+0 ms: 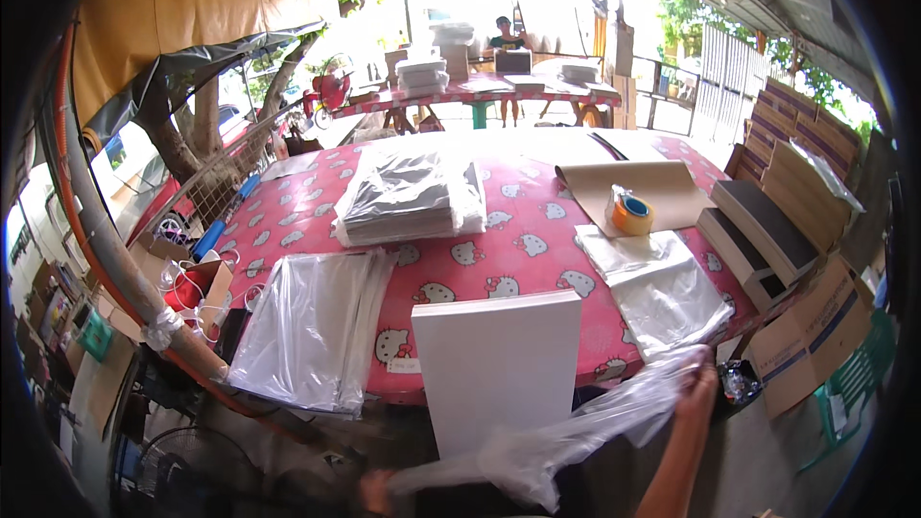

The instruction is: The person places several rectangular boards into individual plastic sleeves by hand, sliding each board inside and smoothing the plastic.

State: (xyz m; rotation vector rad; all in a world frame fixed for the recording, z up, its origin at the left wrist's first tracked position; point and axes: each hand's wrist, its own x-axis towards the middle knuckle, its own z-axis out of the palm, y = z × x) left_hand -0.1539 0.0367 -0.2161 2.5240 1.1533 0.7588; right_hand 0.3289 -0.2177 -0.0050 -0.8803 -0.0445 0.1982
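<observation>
A clear plastic bag (566,432) stretches slantwise between my two hands, low in front of me. My right hand (698,386) grips its upper end, close to the right front corner of the table. At the lower left, my left hand (376,491) is blurred, with its fingers closed at the other end of the bag. Just beyond the bag, a thick white block of sheets or boards (497,364) stands upright against the table's front edge. A pile of flat clear plastic bags (657,288) lies near my right hand. More plastic-wrapped flat packs (305,331) lie at the left.
The table (451,273) has a pink patterned cover. Farther back are plastic-covered dark boards (398,201), a tape roll (630,216) and brown paper (676,187). Dark-topped boxes (767,221) line the right side. A post (106,240) rises at left. A person (507,40) is at the far table.
</observation>
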